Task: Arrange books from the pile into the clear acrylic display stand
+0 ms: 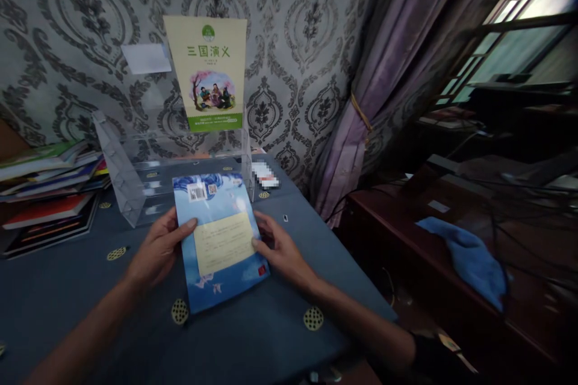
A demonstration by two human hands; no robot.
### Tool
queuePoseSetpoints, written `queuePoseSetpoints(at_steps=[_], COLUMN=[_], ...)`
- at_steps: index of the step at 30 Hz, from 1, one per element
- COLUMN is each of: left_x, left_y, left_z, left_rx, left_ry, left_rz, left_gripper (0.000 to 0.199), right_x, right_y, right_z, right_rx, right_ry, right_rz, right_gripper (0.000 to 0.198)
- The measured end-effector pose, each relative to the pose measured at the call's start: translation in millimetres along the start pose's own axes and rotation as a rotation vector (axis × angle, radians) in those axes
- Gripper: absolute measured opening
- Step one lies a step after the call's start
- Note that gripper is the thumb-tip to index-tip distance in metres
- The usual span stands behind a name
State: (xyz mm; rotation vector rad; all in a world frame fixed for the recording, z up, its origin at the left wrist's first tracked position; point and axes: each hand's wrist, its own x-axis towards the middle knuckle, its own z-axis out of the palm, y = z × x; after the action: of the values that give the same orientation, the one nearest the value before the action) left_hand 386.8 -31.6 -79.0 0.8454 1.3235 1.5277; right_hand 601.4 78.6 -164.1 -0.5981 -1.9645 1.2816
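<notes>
A blue book [226,283] is held above the table between my two hands, tilted slightly, with a barcode and a cream text panel on the side facing me. My left hand [160,246] grips its left edge, thumb on top and fingers underneath. On the opposite edge, my right hand [280,246] holds it the same way, thumb near the panel's corner. Just beyond stands a clear acrylic rack [121,162]. A cream and green book [212,81] with a picture of seated figures stands upright on the rack's upper part, its cover towards me.
Several books [49,192] lie stacked at the left of the blue-covered table [307,277]. A pixelated white item [265,174] lies right of the rack. Patterned wallpaper and a tied purple curtain [347,114] close off the back. A blue cloth [469,258] lies on dark red furniture at right.
</notes>
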Motion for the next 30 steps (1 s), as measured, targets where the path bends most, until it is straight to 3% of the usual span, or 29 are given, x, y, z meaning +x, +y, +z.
queuePoseSetpoints(at_steps=[3, 5, 7, 9, 13, 17, 24, 30], left_x=[-1, 0, 2, 5, 5, -2, -13, -15], left_y=[19, 22, 13, -8, -60, -89, -85, -71], left_z=[-6, -14, -25, -38, -61, -73, -72, -73], left_rx=[0.305, 0.598, 0.85, 1.046, 1.339, 1.498, 1.539, 1.514], left_ry=[-0.106, -0.274, -0.458, -0.552, -0.582, -0.588, -0.622, -0.689], left_rz=[0.293, 0.5, 0.685, 0.794, 0.792, 0.834, 0.775, 0.669], left_gripper=[0.043, 0.034, 0.033, 0.04, 0.056, 0.071, 0.076, 0.069], right_x=[28, 39, 42, 39, 20, 9, 8, 8], right_y=[-9, -11, -7, 5, 35, 51, 43, 36], right_z=[-6, -12, -19, -24, -22, -18, -19, -15], right_rx=[0.129, 0.076, -0.014, -0.142, -0.502, -0.627, -0.606, -0.571], right_ry=[0.02, 0.083, 0.104, 0.055, -0.113, -0.173, -0.176, -0.155], right_rz=[-0.063, -0.11, -0.202, -0.286, -0.243, -0.267, -0.358, -0.335], right_gripper=[0.049, 0.04, 0.036, 0.034, 0.031, 0.039, 0.042, 0.041])
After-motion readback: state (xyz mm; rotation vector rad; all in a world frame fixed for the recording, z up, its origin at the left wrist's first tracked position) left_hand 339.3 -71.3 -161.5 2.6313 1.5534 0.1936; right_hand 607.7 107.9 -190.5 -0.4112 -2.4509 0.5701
